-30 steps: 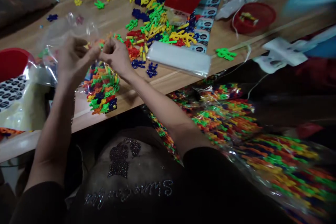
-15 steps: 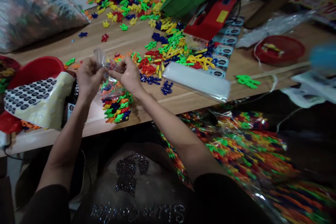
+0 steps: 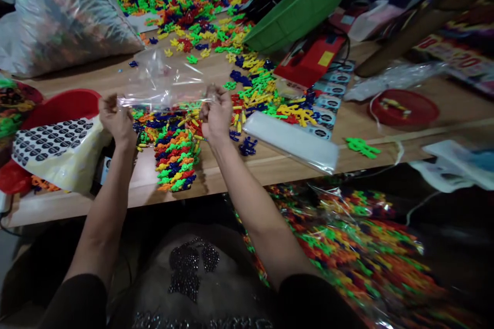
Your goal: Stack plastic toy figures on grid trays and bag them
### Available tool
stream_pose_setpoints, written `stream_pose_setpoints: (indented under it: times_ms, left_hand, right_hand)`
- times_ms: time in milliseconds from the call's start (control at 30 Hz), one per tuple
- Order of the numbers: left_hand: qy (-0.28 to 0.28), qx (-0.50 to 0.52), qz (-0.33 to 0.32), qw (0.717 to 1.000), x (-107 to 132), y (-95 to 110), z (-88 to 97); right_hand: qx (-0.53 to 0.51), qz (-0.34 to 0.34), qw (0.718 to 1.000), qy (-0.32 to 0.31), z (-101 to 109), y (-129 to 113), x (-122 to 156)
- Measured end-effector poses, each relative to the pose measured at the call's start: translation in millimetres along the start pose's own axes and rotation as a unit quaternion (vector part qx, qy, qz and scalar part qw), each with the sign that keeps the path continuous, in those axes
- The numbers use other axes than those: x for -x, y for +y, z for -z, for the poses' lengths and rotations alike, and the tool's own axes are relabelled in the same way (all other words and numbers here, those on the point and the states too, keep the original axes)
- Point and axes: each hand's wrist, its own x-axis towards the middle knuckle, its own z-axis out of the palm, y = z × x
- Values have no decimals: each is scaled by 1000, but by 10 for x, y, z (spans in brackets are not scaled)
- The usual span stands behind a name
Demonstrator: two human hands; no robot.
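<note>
Stretched between my two hands is a clear plastic bag point(image 3: 154, 79), its near edge pulled taut. My left hand point(image 3: 118, 121) pinches one end of that edge, and my right hand point(image 3: 218, 113) grips the other. Under the bag lies a neat stack of small plastic figures point(image 3: 175, 162) in green, red, orange, yellow and blue, close to the table's front edge. More loose plastic figures point(image 3: 262, 79) are heaped just beyond my right hand. To the right of it rests a flat pile of clear bags point(image 3: 291, 141).
A stuffed clear sack point(image 3: 73, 20) stands at the back left, a tilted green basin point(image 3: 301, 7) at the back. By my left arm are a red bowl point(image 3: 65, 105) and a sticker sheet point(image 3: 54, 146). Filled bags point(image 3: 347, 236) lie below the table at right.
My hands were close together with the bag bunched between them. They have moved apart, and the bag is now spread wide and taut. The view has shifted slightly.
</note>
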Motion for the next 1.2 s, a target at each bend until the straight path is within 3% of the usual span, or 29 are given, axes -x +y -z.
stream_pose_setpoints:
  times_ms: [133,233,367,500,667,800,967,1100,1200]
  left_hand:
    - [-118,32,109,986,142,-459,-50]
    - [-169,42,114,978,325,-678,22]
    - [-217,-4,73,973,671,-831,276]
    - [-235,-88,17,968,1053,-887,700]
    - [-246,-164,-30,955,1487,-986,1152]
    - [-272,-208,-49,938,1618,-1124,1283]
    - [-317,-251,-52,913,1573,-1228,1333]
    - [-356,-259,-45,897,1528,-1255,1322]
    - [-356,-247,-39,900,1491,-1281,1269]
  right_hand:
    - [-131,-144,981,26,-8,170,267]
    - [-71,-164,984,4,111,256,465]
    - [93,-97,988,-71,331,294,831]
    - [166,-8,972,-167,514,161,1304]
    - [219,-6,949,-228,691,110,1763]
    - [249,3,934,-256,742,239,1843]
    - [289,34,898,-329,698,269,1757]
    - [309,40,877,-366,612,288,1713]
    - [335,45,864,-373,527,324,1662]
